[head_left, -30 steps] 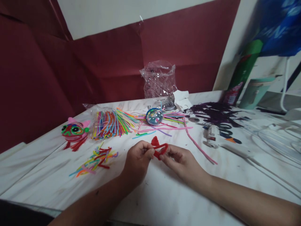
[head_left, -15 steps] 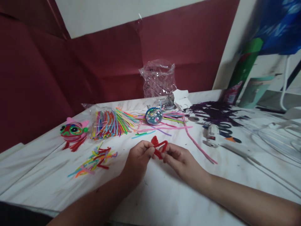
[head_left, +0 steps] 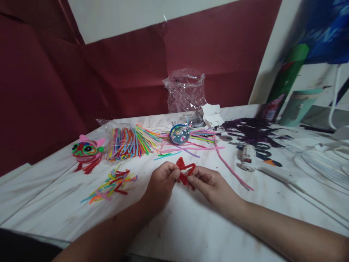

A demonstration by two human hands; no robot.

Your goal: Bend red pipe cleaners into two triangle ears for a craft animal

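Note:
Between my two hands is a red pipe cleaner (head_left: pixel 183 177), partly bent into a compact, ridged shape with an angled loop on its right side. My left hand (head_left: pixel 165 178) pinches the compact part between thumb and fingers. The loop end is pinched by my right hand (head_left: pixel 205 182). Both hands are above the white marbled table (head_left: pixel 185 229). Beyond them lies a clear ball (head_left: pixel 180 134) with coloured bits in it, on a spread of long pipe cleaners (head_left: pixel 201 148). Fingertips cover part of the red piece.
At left sit a pink animal-like figure (head_left: pixel 87 153), a bag of colourful pipe cleaners (head_left: pixel 125 143) and a pile of cut pieces (head_left: pixel 113 185). Right are a white glue gun (head_left: pixel 248 158) with its cord, scissors (head_left: pixel 263 150), purple strands (head_left: pixel 245 129) and a green cup (head_left: pixel 301 107).
The whole view has shifted slightly, so things appear a little further right. Both hands keep their pinch on the red pipe cleaner, with barely any finger movement.

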